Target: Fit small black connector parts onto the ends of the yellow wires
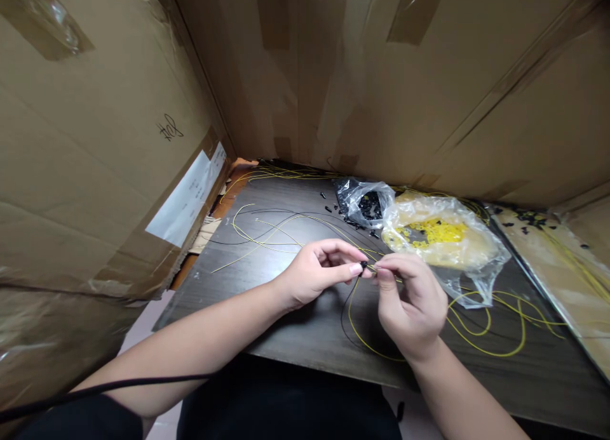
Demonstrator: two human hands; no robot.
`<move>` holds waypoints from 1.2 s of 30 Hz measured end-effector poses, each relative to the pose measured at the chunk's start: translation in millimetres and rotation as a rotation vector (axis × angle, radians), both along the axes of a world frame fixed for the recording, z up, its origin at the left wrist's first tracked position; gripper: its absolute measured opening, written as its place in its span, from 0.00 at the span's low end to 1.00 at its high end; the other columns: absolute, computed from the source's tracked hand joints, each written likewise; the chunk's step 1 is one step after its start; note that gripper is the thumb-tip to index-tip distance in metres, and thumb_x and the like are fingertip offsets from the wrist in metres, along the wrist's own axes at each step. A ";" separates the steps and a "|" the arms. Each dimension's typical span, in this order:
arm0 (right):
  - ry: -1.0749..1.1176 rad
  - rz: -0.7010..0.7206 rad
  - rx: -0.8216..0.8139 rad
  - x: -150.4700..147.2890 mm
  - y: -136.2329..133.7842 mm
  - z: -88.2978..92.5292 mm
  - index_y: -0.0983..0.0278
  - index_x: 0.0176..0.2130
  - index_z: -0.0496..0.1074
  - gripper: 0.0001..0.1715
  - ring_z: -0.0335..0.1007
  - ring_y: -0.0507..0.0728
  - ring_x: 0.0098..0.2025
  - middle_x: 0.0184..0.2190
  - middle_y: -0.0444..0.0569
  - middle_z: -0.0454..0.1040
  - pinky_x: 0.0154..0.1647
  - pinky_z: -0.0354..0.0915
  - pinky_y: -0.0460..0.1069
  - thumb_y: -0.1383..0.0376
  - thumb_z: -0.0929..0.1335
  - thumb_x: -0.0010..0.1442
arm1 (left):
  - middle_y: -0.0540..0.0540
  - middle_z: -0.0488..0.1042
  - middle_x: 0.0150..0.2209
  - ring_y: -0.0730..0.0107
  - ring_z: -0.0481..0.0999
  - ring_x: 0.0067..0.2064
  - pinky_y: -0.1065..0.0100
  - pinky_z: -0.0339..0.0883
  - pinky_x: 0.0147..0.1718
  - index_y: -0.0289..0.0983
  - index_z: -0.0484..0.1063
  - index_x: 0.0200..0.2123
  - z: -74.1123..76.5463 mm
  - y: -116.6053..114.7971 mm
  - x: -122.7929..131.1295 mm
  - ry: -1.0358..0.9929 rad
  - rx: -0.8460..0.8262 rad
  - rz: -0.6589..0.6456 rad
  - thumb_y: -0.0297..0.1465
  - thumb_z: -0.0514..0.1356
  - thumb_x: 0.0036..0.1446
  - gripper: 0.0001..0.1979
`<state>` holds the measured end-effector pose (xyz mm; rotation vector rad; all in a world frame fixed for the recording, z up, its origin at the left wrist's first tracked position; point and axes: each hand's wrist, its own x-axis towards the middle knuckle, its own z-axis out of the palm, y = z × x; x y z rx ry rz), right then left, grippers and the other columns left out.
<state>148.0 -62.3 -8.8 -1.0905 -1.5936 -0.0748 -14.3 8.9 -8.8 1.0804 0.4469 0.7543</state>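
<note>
Yellow is seen on the looped wire [495,355] and on small plastic pieces [443,232], black on the tiny fitting [364,264]. The tabletop [286,195] is streaked with dark grey-brown wood grain; the cardboard [362,84] is coloured brown.

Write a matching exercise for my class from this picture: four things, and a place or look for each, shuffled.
Things
1. Small black part
2. White paper
3. Bag of yellow pieces
4. Tabletop

Places or looks
A. Beside the bag of black pieces
B. Dark, wood-grained
C. In the left hand's fingertips
D. On the left cardboard wall

Pairs: 1-C, 2-D, 3-A, 4-B
</note>
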 end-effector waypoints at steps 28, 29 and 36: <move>0.030 0.082 -0.066 -2.2 -1.6 5.2 0.63 0.42 0.71 0.12 0.72 0.54 0.33 0.31 0.46 0.74 0.36 0.69 0.50 0.78 0.68 0.61 | 0.43 0.82 0.34 0.74 0.79 0.36 0.74 0.70 0.37 0.33 0.80 0.41 2.8 -1.3 -3.1 0.051 0.112 -0.009 0.33 0.70 0.55 0.12; 0.027 0.081 -0.064 -2.2 -1.6 5.3 0.63 0.42 0.71 0.12 0.72 0.54 0.33 0.31 0.46 0.75 0.36 0.69 0.50 0.78 0.68 0.61 | 0.43 0.82 0.34 0.74 0.79 0.35 0.73 0.70 0.37 0.33 0.80 0.41 2.6 -1.2 -3.0 0.058 0.110 -0.006 0.33 0.70 0.55 0.12; -0.021 0.019 -0.016 -1.0 -1.4 2.7 0.62 0.42 0.72 0.12 0.73 0.55 0.34 0.32 0.47 0.75 0.35 0.70 0.51 0.77 0.69 0.61 | 0.42 0.81 0.33 0.72 0.79 0.34 0.72 0.69 0.35 0.32 0.80 0.41 3.2 -1.6 -3.0 0.109 0.096 0.022 0.36 0.71 0.54 0.15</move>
